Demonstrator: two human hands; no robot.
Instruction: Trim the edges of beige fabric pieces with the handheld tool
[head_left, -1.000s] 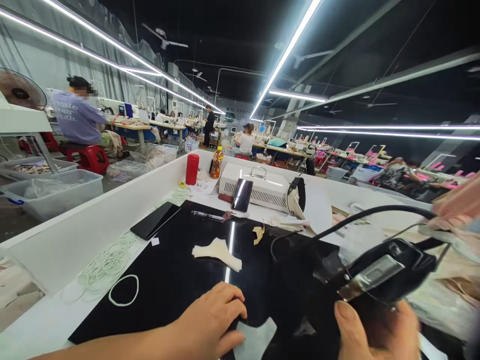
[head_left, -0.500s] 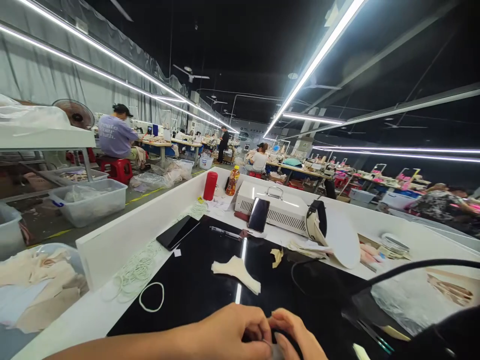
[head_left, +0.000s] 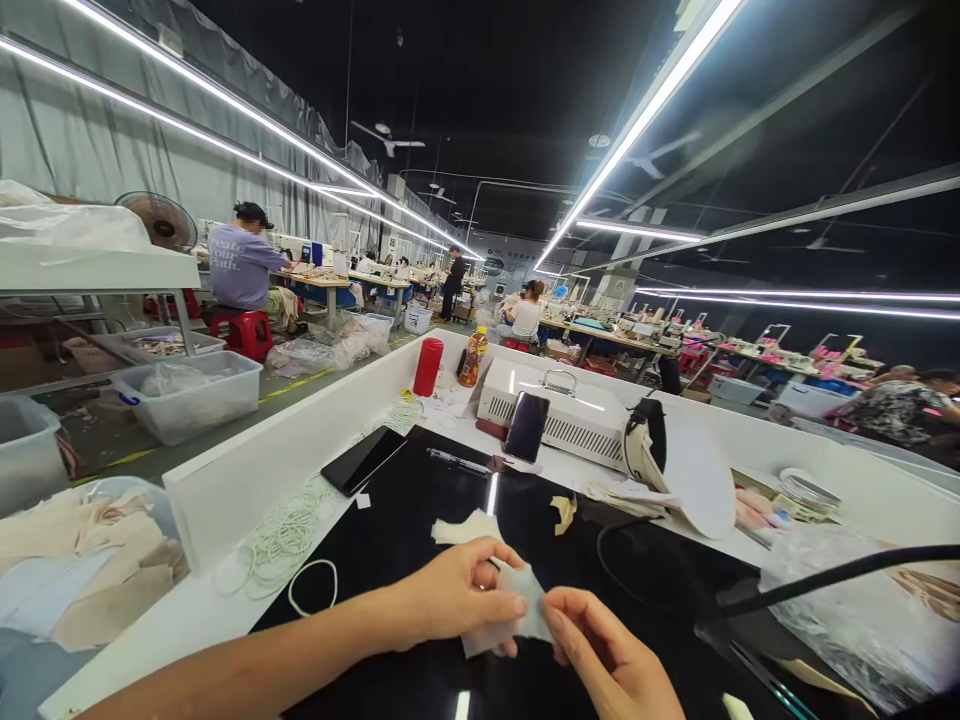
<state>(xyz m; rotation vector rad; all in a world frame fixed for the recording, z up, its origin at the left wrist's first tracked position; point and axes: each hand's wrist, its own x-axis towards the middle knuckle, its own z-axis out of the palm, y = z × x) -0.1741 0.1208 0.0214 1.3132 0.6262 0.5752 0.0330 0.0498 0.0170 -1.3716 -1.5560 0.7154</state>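
The left hand (head_left: 461, 595), its forearm slanting in from the lower left, pinches a pale piece of cloth (head_left: 534, 612) between thumb and bent fingers. The right hand (head_left: 611, 650) comes up from the bottom edge, thumb and forefinger gripping the cloth's right side. The cloth is between the two hands, over the black board (head_left: 390, 530). At lower left, a round tub (head_left: 159, 502) is heaped with beige and pale blue fabric. Beyond it, a clear bin (head_left: 229, 402) holds crumpled plastic. A yellow-capped bottle (head_left: 473, 358) contains something amber.
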